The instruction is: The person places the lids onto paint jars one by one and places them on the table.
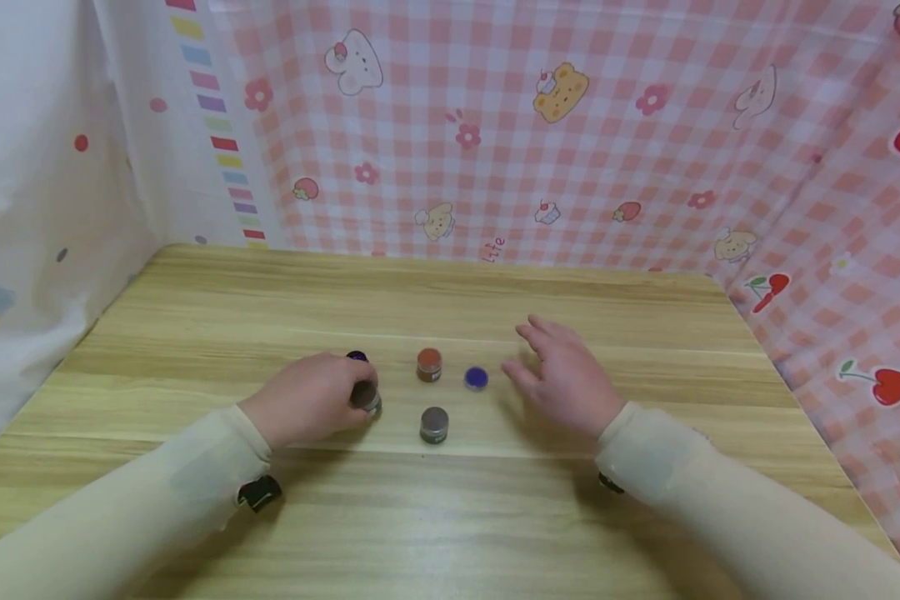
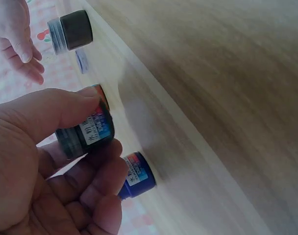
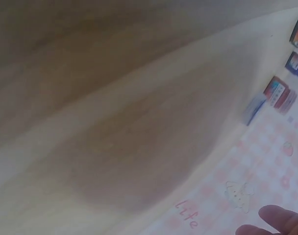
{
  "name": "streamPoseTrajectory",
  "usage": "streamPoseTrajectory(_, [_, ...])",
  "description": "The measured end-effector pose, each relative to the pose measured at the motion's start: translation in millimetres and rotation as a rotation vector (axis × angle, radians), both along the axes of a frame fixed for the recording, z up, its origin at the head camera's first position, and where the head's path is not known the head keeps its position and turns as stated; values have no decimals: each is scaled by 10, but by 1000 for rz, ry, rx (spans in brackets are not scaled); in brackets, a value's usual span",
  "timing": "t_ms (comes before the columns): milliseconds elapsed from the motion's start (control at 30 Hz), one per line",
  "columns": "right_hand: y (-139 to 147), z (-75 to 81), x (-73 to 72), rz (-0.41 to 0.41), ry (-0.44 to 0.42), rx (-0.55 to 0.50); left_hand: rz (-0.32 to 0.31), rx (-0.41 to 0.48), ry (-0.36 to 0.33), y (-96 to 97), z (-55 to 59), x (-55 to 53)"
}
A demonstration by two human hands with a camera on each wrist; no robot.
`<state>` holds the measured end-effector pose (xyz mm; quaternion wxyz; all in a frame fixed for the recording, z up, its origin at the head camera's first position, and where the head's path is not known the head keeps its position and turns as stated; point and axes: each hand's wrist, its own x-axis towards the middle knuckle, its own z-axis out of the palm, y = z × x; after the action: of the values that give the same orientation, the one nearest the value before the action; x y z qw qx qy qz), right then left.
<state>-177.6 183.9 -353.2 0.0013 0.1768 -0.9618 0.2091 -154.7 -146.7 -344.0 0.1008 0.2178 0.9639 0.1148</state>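
My left hand (image 1: 311, 398) pinches a small dark paint jar (image 2: 92, 128) between thumb and fingers; the jar is tilted, with its printed label showing. Just behind that hand stands a blue paint jar (image 2: 138, 175), mostly hidden in the head view. An orange-brown paint jar (image 1: 429, 365) stands to the right, and nearer to me is a grey-brown paint jar (image 1: 434, 425). A flat blue-stained lid (image 1: 476, 378) lies beside the orange-brown jar. My right hand (image 1: 566, 379) hovers right of this lid, fingers spread and holding nothing.
The jars stand on a wood-grain table (image 1: 420, 525). A pink checked cloth (image 1: 495, 167) with cartoon prints hangs along the back and right edges, and a white cloth (image 1: 30, 192) hangs at the left.
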Motion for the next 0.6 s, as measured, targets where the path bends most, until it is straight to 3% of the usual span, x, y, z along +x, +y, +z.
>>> streamPoseTrajectory(600, [118, 9, -94, -70, -89, 100, -21, -95, -39, 4, -48, -27])
